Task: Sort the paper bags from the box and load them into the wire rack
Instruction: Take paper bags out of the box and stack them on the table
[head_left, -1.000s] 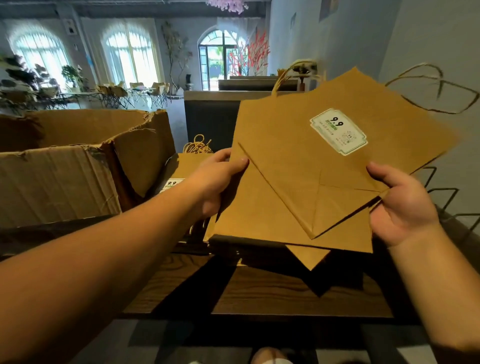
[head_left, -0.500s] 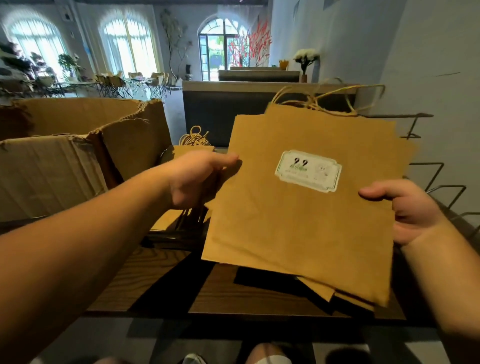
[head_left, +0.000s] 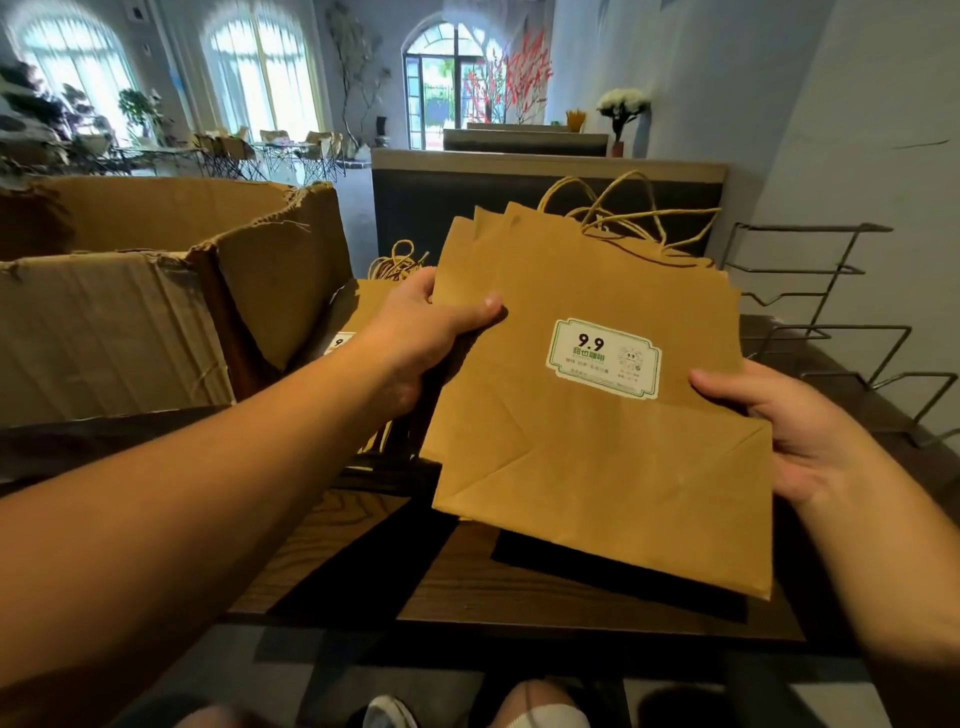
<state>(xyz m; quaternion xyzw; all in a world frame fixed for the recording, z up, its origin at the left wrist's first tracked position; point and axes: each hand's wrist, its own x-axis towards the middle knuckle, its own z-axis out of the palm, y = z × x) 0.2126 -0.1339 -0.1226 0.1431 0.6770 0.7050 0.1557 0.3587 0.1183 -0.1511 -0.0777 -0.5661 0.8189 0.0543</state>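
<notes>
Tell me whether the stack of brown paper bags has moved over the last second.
Yes. The stack of brown paper bags has turned upright and dropped lower against the dark counter behind, handles now toward it.

A café or restaurant hall: folding chairs (head_left: 317, 148) round tables under tall arched windows (head_left: 260, 73), a dark booth partition (head_left: 545, 208), flower vases, and price-labelled takeaway paper bags (head_left: 597, 441) above a wooden tabletop (head_left: 415, 571).

The dark wooden table (head_left: 467, 587) bears the cardboard box (head_left: 119, 322) and wire rack (head_left: 831, 332).
</notes>
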